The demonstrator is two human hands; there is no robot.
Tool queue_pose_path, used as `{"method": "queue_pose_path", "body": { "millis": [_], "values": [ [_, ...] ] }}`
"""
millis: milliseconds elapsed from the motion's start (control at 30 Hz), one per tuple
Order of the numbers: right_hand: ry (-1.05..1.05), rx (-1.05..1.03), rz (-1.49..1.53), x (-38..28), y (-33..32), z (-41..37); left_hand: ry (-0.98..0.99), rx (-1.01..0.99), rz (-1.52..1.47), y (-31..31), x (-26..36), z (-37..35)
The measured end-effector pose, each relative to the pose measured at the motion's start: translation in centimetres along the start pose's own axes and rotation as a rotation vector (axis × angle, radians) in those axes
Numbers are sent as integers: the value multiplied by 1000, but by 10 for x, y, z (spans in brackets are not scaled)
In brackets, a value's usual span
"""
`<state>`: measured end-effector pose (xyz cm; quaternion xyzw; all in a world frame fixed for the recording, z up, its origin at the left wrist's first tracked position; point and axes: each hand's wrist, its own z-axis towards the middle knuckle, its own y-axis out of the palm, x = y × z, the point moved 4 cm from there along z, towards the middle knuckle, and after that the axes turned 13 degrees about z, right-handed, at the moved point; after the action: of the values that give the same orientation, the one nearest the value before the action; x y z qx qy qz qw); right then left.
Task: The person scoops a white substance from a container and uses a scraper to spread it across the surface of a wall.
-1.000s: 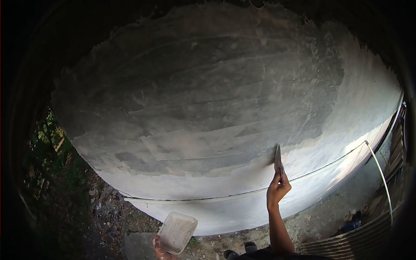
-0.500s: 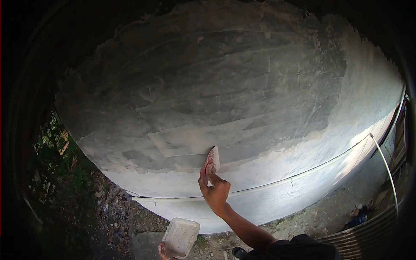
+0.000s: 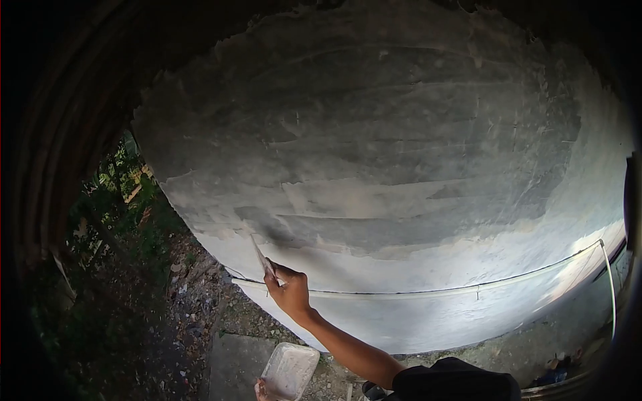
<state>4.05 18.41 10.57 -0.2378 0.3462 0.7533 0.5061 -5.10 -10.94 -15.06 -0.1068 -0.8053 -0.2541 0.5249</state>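
Observation:
My right hand (image 3: 289, 291) pinches a thin, flat putty scraper (image 3: 261, 255), seen almost edge-on. Its tip meets the wall (image 3: 414, 267) near the lower border of a grey patch, toward the wall's left side. Low in the view, my left hand (image 3: 261, 390) grips the left edge of a shallow whitish plastic tub (image 3: 291, 371). Pale smears coat the inside of the tub; only some fingers of that hand show.
A thin white pipe (image 3: 428, 292) runs along the lower wall and bends down at the right (image 3: 608, 287). Below are a concrete slab (image 3: 234, 367) and rubble ground (image 3: 190, 314). Plants (image 3: 114, 194) grow at the left. Dark items (image 3: 555, 374) lie at lower right.
My right hand has moved left along the wall with the scraper, which has turned from showing its flat face to nearly edge-on. The view has shifted, and the tub is still held.

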Motion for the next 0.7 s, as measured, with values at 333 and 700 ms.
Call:
{"method": "queue_pose_path", "body": {
  "millis": [333, 700],
  "values": [
    [-298, 479, -294, -22, -110, 26, 102, -17, 6, 47, 54, -17],
    [-81, -17, 38, 50, 97, 35, 161, 12, -65, 50, 129, -23]
  ]
}}
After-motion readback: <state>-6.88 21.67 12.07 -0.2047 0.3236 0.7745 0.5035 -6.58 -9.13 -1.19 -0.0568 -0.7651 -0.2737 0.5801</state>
